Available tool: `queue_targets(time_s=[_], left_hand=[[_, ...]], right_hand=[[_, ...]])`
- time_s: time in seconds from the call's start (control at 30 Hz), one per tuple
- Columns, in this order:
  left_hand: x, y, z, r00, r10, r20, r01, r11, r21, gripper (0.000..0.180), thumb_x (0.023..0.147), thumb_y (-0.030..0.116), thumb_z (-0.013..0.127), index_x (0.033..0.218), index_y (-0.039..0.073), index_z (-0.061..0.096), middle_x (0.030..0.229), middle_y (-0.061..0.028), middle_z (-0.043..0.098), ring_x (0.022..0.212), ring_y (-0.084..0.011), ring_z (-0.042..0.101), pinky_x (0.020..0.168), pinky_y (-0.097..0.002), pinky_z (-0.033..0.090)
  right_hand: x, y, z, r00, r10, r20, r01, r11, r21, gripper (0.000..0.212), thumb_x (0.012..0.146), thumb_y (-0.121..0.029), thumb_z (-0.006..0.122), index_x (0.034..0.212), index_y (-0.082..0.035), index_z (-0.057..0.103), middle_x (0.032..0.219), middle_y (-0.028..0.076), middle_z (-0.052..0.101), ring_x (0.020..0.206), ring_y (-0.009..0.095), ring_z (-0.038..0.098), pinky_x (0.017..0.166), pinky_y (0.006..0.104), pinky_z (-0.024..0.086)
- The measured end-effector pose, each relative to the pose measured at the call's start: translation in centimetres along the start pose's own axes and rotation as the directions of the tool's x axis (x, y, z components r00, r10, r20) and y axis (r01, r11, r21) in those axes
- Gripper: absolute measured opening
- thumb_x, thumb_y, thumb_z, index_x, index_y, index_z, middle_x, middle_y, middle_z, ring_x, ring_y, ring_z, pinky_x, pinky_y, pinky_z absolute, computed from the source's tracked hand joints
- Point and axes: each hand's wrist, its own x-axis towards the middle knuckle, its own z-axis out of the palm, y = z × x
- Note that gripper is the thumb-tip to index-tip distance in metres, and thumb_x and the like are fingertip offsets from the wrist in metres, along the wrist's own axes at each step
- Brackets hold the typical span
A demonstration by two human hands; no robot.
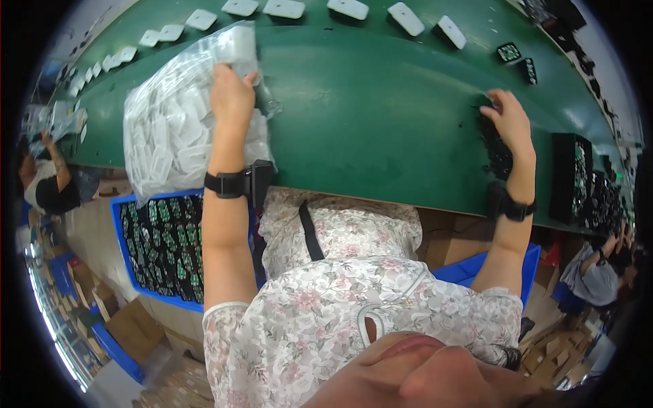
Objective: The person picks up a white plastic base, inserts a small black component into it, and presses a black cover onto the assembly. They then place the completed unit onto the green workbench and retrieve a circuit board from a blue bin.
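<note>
A clear plastic bag (146, 129) full of white plastic covers (178, 139) lies on the green table at the left. My left hand (233, 98) is on the bag's upper right part, fingers curled closed on the film. The folds partly hide its fingertips. Over at the right, my right hand (510, 122) is at the far end of a small heap of black parts (498, 153). Its thumb and fingers are bent together in a pinch. Whatever is between them is too small to name.
White covers (283, 8) stand in a spaced row along the table's far side. Two black pieces with green boards (508, 52) lie far right. A black box (563, 177) sits beyond my right arm. A blue crate (166, 248) of green-and-black parts is below the table's left edge. Other people work at both sides.
</note>
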Motion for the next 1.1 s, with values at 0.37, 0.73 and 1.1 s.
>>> queue_targets(time_s=[0.37,0.73,1.1], left_hand=[[-3.7,1.0,-6.3,0.972,0.181,-0.146,-0.197,0.975,-0.103,0.028,0.079,0.002,0.06,0.105,0.013,0.061,0.092,-0.0128,0.061,0.078,-0.0334,0.059,0.065,-0.0381,0.048],[-6.0,13.0,-2.8,0.884,0.365,0.292,0.091,0.478,-0.874,0.017,0.084,-0.001,0.058,0.1,0.004,0.062,0.085,-0.0091,0.06,0.052,-0.0132,0.059,0.046,-0.0249,0.047],[-7.0,14.5,-0.4,0.866,0.384,0.319,0.155,0.4,-0.903,0.006,0.086,0.0,0.056,0.091,-0.003,0.06,0.08,-0.0096,0.058,0.052,-0.0132,0.06,0.044,-0.0243,0.046]], right_hand=[[-1.9,-2.6,1.0,0.991,-0.003,-0.134,0.008,0.999,0.033,0.009,0.084,-0.013,0.06,0.088,-0.005,0.059,0.082,0.008,0.052,0.073,0.024,0.054,0.067,0.0337,0.044],[-0.1,-15.4,0.7,0.997,-0.073,0.016,-0.002,0.18,0.984,0.014,0.087,-0.006,0.061,0.097,0.004,0.058,0.092,0.012,0.066,0.079,0.015,0.062,0.072,0.0253,0.049],[-0.5,-16.4,3.2,0.945,-0.159,-0.285,0.319,0.639,0.7,0.009,0.081,-0.001,0.066,0.088,-0.001,0.06,0.083,0.005,0.059,0.074,0.013,0.056,0.064,0.0245,0.044]])
